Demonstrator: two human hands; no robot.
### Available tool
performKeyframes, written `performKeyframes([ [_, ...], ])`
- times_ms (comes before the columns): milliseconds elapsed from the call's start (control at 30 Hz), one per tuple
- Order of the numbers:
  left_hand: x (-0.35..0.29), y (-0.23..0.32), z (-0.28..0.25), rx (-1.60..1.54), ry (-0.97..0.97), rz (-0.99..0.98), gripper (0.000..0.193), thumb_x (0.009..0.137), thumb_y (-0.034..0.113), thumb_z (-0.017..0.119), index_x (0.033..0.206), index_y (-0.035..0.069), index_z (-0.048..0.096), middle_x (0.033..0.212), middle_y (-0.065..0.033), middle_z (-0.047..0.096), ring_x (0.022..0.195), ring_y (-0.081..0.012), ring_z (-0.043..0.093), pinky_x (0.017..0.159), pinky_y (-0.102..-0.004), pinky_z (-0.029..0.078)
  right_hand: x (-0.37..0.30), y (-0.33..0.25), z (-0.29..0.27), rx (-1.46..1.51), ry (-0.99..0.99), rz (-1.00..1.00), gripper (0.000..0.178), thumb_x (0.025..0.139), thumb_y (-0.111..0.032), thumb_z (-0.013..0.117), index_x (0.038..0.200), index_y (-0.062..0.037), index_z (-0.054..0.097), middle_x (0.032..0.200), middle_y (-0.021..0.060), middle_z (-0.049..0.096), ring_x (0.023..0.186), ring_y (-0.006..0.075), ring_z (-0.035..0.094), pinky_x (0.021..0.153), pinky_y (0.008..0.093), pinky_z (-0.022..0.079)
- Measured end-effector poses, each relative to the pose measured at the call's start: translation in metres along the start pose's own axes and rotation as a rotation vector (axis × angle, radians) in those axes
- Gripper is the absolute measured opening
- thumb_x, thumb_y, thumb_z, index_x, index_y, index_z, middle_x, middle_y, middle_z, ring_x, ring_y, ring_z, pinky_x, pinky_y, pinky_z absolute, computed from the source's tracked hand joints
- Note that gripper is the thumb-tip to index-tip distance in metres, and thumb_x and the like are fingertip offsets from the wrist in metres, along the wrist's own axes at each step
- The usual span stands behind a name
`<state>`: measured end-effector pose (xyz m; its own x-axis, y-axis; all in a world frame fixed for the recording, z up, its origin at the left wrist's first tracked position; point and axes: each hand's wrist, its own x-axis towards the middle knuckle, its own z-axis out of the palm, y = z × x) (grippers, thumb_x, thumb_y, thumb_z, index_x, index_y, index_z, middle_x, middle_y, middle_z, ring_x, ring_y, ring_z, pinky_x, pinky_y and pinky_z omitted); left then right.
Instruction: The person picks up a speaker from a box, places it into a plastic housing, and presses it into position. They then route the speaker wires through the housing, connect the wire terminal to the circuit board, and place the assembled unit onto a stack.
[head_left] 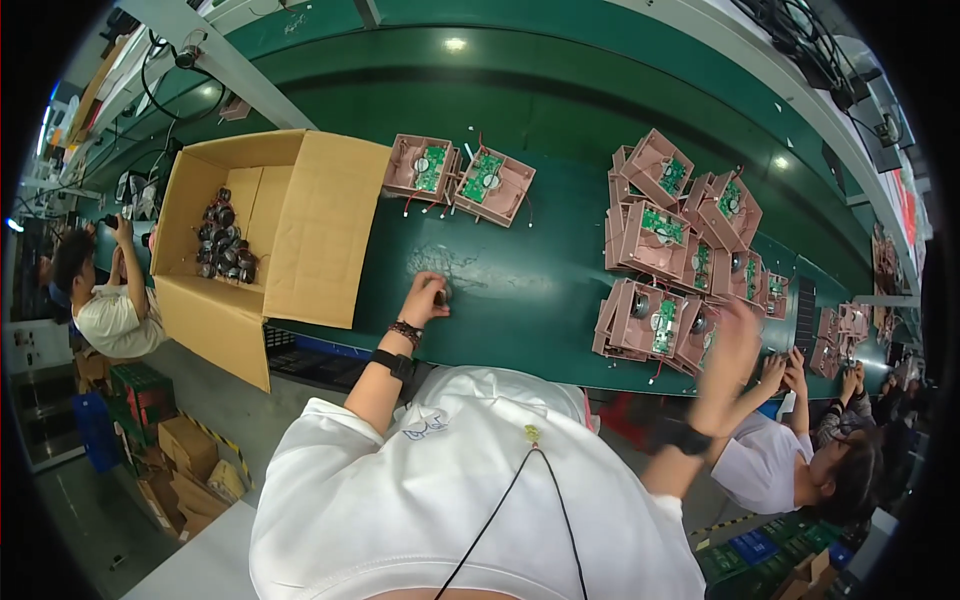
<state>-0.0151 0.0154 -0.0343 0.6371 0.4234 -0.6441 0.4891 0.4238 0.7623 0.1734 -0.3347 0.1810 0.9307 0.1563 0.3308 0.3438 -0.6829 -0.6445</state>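
My left hand (425, 298) is closed near the front edge of the green table, its fingertips round a small dark part (441, 297) that they mostly cover. Over at the right, my right hand (735, 338) is smeared by motion above the near end of a pile of pink plastic housings; its fingers cannot be made out. The closest housing (640, 318) holds a green circuit board (663, 326) and a round speaker. Two more pink housings (495, 187) with boards and loose wires lie beyond my left hand.
An open cardboard box (330, 230) at the left holds several dark round parts (222, 240). More housings (655, 240) are stacked at the right. Co-workers sit on both sides, one with hands (783, 372) close to my right arm. Metal posts (235, 70) frame the table.
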Motion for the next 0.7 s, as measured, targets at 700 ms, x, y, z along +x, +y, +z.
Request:
performKeyframes([
  [700,-0.055,0.028,-0.005,-0.592,-0.414,0.019,0.017,0.09,0.022,0.049,0.102,0.01,0.048,0.09,-0.0058,0.052,0.072,-0.0144,0.053,0.062,-0.0274,0.044,0.02,-0.04,0.325,0.333,-0.517,0.406,0.028,0.089,-0.026,0.042,0.091,0.0018,0.047,0.084,0.0149,0.055,0.059,0.0232,0.06,0.051,0.0387,0.047],
])
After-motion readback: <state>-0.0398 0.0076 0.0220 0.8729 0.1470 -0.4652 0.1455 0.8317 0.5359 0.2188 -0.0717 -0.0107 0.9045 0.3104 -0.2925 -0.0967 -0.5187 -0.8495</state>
